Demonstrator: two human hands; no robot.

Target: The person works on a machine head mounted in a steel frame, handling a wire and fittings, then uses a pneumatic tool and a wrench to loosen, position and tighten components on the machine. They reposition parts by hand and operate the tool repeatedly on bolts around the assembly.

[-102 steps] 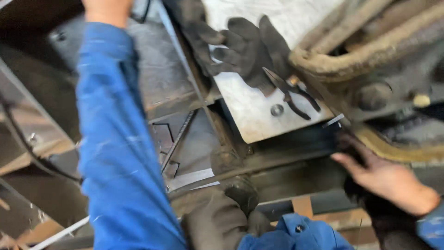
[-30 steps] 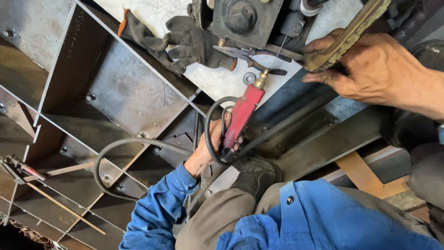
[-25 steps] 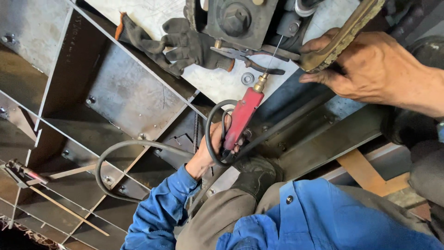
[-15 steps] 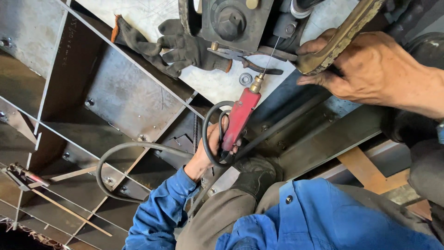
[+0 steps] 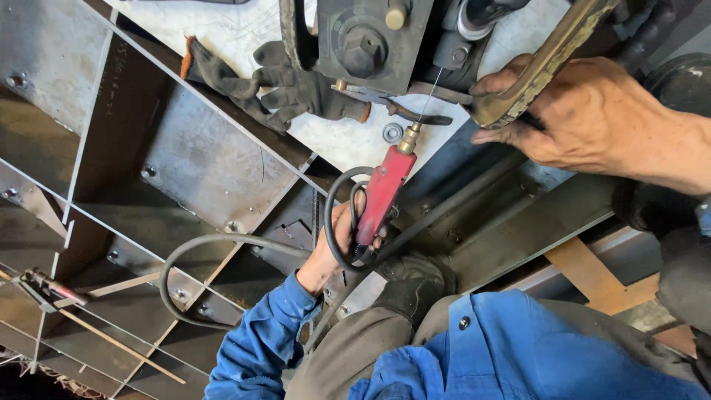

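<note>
Red welding torch (image 5: 384, 194) gripped in left hand (image 5: 337, 248), fingers closed round handle; brass nozzle and bare wire aimed up at grey machine block (image 5: 363, 44). Since half a second ago torch barely shifted: aim apparently settled. Black hose (image 5: 222, 241) loops over steel plate frame (image 5: 200, 159). Right hand (image 5: 592, 118) clasps worn curved bar (image 5: 544, 63). Dark work gloves (image 5: 278, 81), pliers (image 5: 404, 111) lie nearby.
</note>
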